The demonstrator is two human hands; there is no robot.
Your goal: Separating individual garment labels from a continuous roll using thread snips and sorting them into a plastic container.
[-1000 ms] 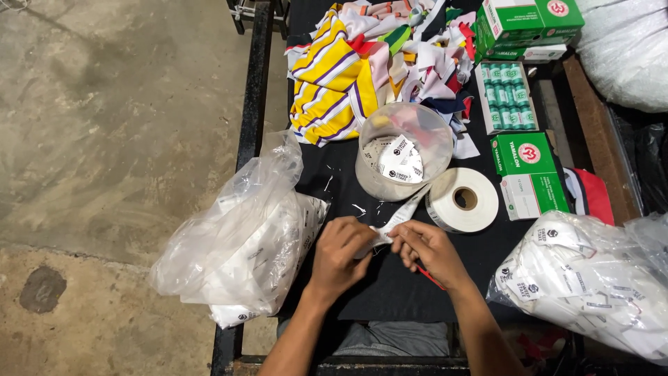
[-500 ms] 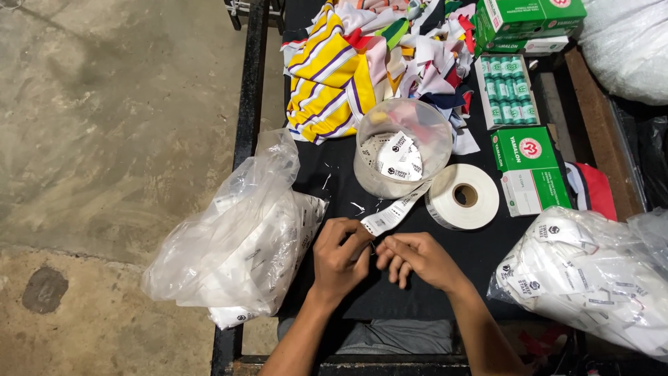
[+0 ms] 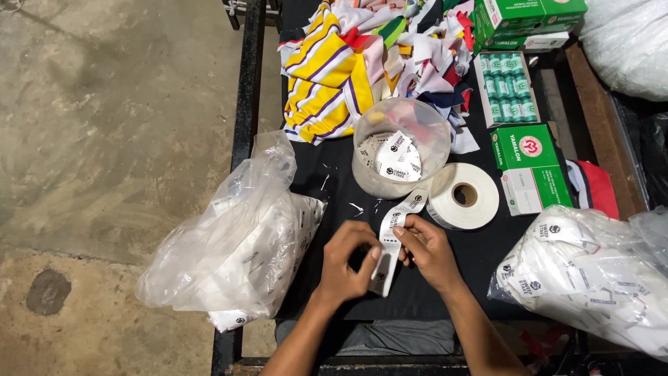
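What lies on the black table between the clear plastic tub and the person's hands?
In the head view, between the clear tub and the hands, left and right, only the white label strip crosses the black table, with tiny white scraps.

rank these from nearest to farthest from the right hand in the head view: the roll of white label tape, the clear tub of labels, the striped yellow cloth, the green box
Measured from the right hand:
1. Roll of white label tape, just above it, slightly right.
2. Clear tub of labels, above, a little left.
3. Green box, up to the right; close to the tub's distance, but a bit farther.
4. Striped yellow cloth, far up and left.
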